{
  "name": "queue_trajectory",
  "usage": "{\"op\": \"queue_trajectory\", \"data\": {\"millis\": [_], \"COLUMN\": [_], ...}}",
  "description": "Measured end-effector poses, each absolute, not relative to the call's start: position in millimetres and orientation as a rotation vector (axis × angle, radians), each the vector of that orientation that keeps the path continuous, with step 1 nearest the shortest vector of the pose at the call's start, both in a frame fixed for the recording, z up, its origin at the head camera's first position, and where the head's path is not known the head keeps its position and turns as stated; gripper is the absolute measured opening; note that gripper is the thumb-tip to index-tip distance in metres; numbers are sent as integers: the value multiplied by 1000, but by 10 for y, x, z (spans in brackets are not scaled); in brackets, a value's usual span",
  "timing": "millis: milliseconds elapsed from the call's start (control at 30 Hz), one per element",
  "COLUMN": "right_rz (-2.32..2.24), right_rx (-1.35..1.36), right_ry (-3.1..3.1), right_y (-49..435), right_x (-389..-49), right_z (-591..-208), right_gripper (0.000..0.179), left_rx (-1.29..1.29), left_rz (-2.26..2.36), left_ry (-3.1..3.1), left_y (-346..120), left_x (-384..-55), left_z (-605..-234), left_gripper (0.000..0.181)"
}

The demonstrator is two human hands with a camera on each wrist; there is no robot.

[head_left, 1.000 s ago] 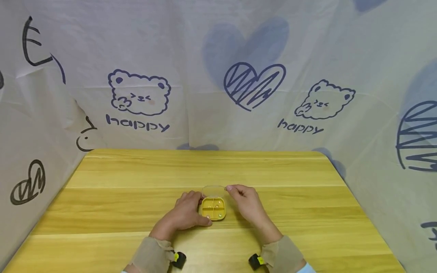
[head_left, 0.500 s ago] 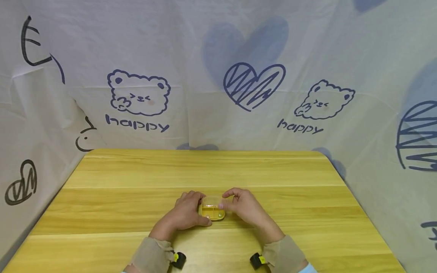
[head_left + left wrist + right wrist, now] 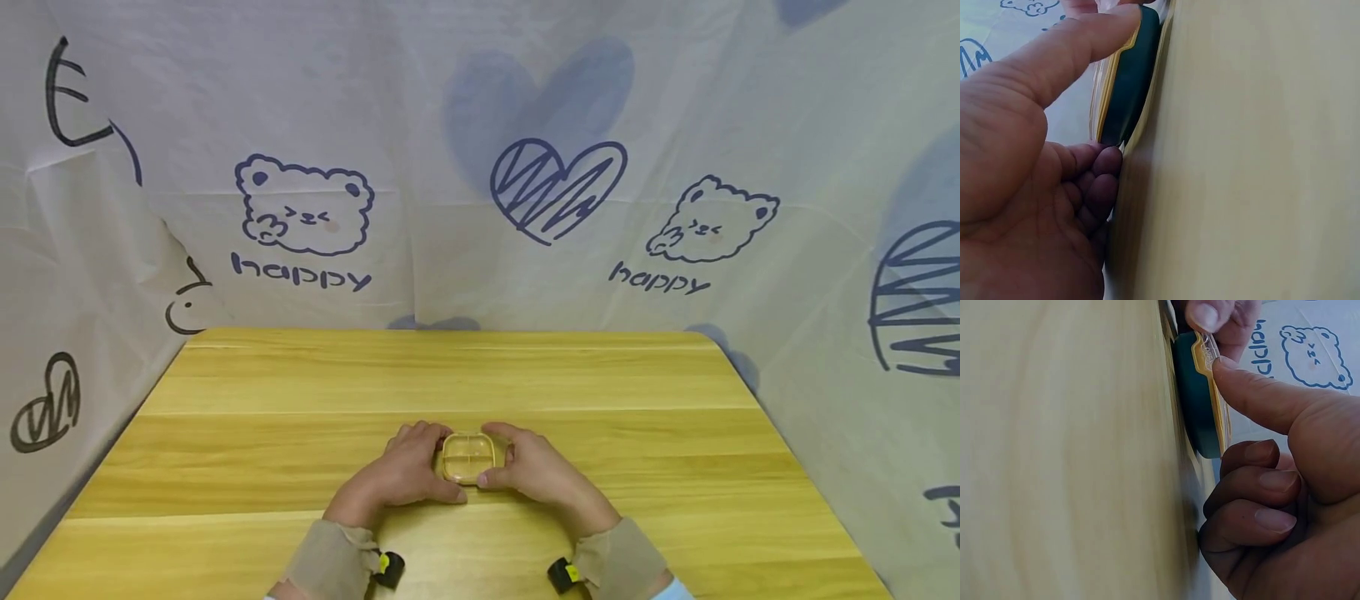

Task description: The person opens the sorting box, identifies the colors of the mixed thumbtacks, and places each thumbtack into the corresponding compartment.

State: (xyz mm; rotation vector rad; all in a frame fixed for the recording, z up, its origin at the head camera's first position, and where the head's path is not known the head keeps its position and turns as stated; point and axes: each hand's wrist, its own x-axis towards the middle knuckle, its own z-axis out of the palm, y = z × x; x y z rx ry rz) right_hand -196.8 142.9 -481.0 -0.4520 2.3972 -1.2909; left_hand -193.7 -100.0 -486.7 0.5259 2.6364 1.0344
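A small pill box (image 3: 468,468) lies on the table, with a clear lid (image 3: 468,447) down over its yellow four-way divided inside. Its dark green outer side (image 3: 1130,87) shows in the left wrist view. My left hand (image 3: 408,467) holds the box from the left, thumb at the front edge and fingers at the far left side. From the right my right hand (image 3: 540,467) grips it, with the thumb (image 3: 1260,390) on the lid's front edge by the latch tab and the index finger at the back corner. The other right fingers are curled beside the box.
The wooden table (image 3: 300,375) runs out around both hands. A white cloth (image 3: 450,100) printed with hearts and bears hangs behind it and along both sides. Small black cameras (image 3: 390,570) sit on the wrists.
The clear lid, raised at the back a second ago, has swung down over the box. My right hand has come forward with it, thumb now at the front edge. The left hand has barely moved.
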Motion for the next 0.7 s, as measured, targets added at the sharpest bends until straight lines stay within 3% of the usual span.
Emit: {"op": "queue_trajectory", "data": {"millis": [267,700], "right_rz": [-1279,-1278], "right_rx": [-448,-439], "right_ry": [2400,2387], "right_y": [1437,1446], "right_x": [-1977,-1974], "right_z": [-4821,-4803], "right_gripper": [81,79], "left_rx": [508,468], "left_rz": [1038,1053], "left_ry": [2632,2633], "left_y": [-1008,-992], "left_x": [-1922,-1907], "left_z": [-4858,-4837], "left_gripper": [75,77]}}
